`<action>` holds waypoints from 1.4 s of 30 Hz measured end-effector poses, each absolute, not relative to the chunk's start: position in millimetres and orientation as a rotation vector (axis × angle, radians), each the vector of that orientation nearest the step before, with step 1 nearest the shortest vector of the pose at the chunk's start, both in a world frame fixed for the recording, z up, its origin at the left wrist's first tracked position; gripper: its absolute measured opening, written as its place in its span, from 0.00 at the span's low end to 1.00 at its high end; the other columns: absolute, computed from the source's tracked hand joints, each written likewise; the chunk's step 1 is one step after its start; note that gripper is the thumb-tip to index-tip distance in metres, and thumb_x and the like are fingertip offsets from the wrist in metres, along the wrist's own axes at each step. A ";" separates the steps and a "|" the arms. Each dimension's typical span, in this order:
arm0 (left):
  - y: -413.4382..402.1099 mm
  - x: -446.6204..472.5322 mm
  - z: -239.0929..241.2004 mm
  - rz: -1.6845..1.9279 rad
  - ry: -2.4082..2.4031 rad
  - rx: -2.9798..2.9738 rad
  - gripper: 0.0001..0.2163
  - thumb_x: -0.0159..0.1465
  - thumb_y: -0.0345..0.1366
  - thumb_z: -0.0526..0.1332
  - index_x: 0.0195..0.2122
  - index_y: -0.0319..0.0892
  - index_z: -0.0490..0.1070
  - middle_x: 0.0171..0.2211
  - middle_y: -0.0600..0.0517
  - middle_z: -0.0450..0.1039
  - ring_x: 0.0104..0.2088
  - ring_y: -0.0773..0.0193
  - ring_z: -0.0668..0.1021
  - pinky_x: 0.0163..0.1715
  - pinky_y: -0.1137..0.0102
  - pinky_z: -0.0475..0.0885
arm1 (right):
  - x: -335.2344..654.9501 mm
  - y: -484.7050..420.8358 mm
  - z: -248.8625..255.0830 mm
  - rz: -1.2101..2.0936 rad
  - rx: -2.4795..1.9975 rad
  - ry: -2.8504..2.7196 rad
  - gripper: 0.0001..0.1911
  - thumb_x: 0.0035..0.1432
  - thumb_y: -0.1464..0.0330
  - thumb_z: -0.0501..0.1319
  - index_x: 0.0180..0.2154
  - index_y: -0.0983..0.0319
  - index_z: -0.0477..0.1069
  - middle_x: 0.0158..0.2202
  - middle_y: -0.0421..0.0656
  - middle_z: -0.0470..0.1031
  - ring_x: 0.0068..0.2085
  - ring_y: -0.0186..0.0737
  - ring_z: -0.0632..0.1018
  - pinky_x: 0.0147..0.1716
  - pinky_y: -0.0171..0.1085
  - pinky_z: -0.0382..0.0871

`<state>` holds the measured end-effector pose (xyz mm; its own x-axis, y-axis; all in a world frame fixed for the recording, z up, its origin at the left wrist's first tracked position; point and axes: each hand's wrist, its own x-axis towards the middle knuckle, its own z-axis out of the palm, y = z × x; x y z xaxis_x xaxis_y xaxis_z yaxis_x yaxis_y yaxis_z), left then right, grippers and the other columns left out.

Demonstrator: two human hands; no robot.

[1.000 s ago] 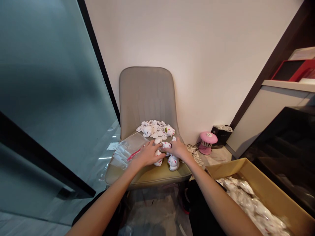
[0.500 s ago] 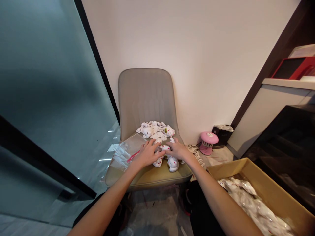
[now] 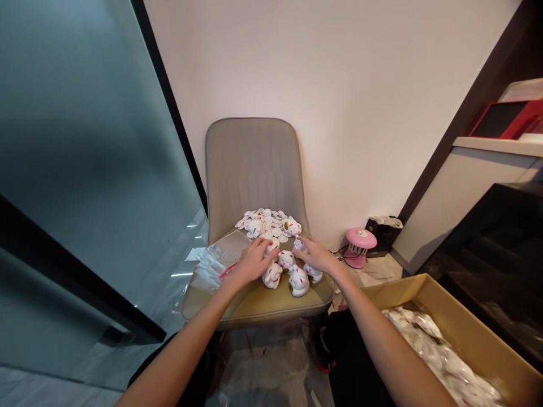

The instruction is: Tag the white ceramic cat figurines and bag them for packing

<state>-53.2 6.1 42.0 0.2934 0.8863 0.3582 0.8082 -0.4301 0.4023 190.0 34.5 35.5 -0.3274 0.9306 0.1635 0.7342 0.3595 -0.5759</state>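
Several white cat figurines with red markings cluster on the seat of a chair (image 3: 254, 311). My left hand (image 3: 257, 260) has its fingers and thumb around a figurine (image 3: 274, 245) at the back left of the cluster, partly hidden. My right hand (image 3: 316, 254) likewise holds a figurine (image 3: 298, 245) at the back right between thumb and fingers. Between and in front of my hands are a middle figurine (image 3: 286, 259), a front left figurine (image 3: 272, 276), a front figurine (image 3: 298, 281) and one at the right (image 3: 314, 274) below my right hand.
Behind the cluster lies a pile of white round pieces (image 3: 267, 220) with another figurine (image 3: 292, 226) on it. Clear plastic bags (image 3: 207, 268) and a pink strip (image 3: 228, 271) lie at left. A cardboard box (image 3: 458, 316) of wrapped white items stands right, near a pink lamp-like device (image 3: 360, 238).
My hands have moved apart from the middle figurine, uncovering it and the one at the right. My right hand has shifted slightly right. The figurines stay about where they were.
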 end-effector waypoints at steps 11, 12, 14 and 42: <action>33.5 -65.9 36.6 1.012 1.635 2.023 0.23 0.70 0.53 0.45 0.38 0.42 0.73 0.39 0.47 0.77 0.41 0.56 0.77 0.45 0.65 0.67 | 193.3 104.2 26.0 0.409 -1.609 -1.796 0.18 0.64 0.64 0.55 0.51 0.66 0.73 0.48 0.52 0.76 0.49 0.44 0.76 0.50 0.38 0.64; 38.3 -69.1 35.6 1.031 1.669 1.976 0.23 0.69 0.53 0.45 0.38 0.42 0.73 0.39 0.46 0.78 0.41 0.56 0.77 0.45 0.65 0.67 | 192.4 108.7 22.9 0.419 -1.609 -1.790 0.20 0.63 0.64 0.55 0.53 0.66 0.71 0.49 0.53 0.75 0.50 0.44 0.75 0.51 0.38 0.64; 50.0 -78.3 33.5 1.072 1.737 1.904 0.25 0.69 0.54 0.43 0.39 0.40 0.73 0.40 0.44 0.78 0.43 0.54 0.76 0.45 0.64 0.67 | 190.7 116.5 17.1 0.453 -1.592 -1.796 0.23 0.62 0.65 0.57 0.57 0.66 0.68 0.51 0.53 0.74 0.52 0.44 0.75 0.53 0.39 0.63; 76.4 -115.9 12.9 1.002 1.692 1.900 0.26 0.68 0.53 0.44 0.39 0.40 0.74 0.37 0.46 0.79 0.37 0.56 0.77 0.40 0.65 0.68 | 165.3 170.3 -10.0 0.722 -1.685 -1.828 0.26 0.49 0.60 0.69 0.48 0.66 0.76 0.45 0.51 0.80 0.44 0.49 0.80 0.42 0.38 0.71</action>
<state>-115.9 76.4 12.9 0.0081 0.9699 0.2432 0.6798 -0.1837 0.7100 165.3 170.3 -10.0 -0.0672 0.9971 0.0348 0.7044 0.0721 -0.7061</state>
